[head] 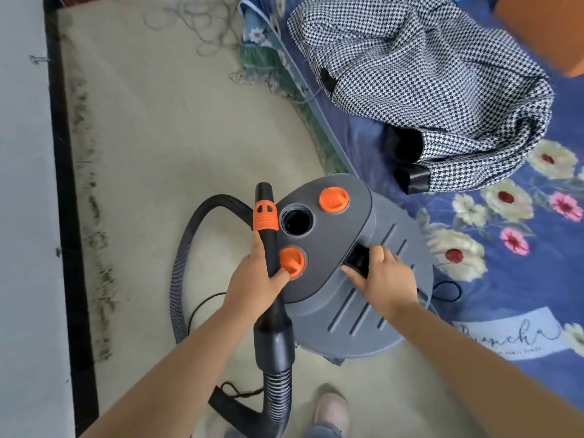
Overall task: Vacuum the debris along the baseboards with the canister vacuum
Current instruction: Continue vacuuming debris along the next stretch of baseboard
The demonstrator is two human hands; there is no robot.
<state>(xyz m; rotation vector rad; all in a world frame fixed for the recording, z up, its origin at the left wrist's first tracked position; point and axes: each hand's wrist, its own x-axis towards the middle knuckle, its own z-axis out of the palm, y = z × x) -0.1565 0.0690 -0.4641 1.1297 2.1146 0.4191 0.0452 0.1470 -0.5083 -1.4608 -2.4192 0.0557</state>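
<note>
A grey canister vacuum [357, 298] with two orange caps and an open round port [296, 220] stands on the pale floor. My left hand [256, 279] grips the black hose end [267, 213] with its orange collar, its tip just left of the port. The ribbed hose [185, 267] loops to the left and down. My right hand [379, 279] holds the black handle [357, 257] on top of the canister. A trail of dark debris [94, 248] lies along the black baseboard [68, 200] at the left.
A blue floral bedspread [512, 235] with a houndstooth garment [426, 83] lies at the right, close to the canister. A tangle of thread [196, 20] sits on the floor at the top. A black cord [202, 308] runs under the hose. My shoe [331, 409] is below.
</note>
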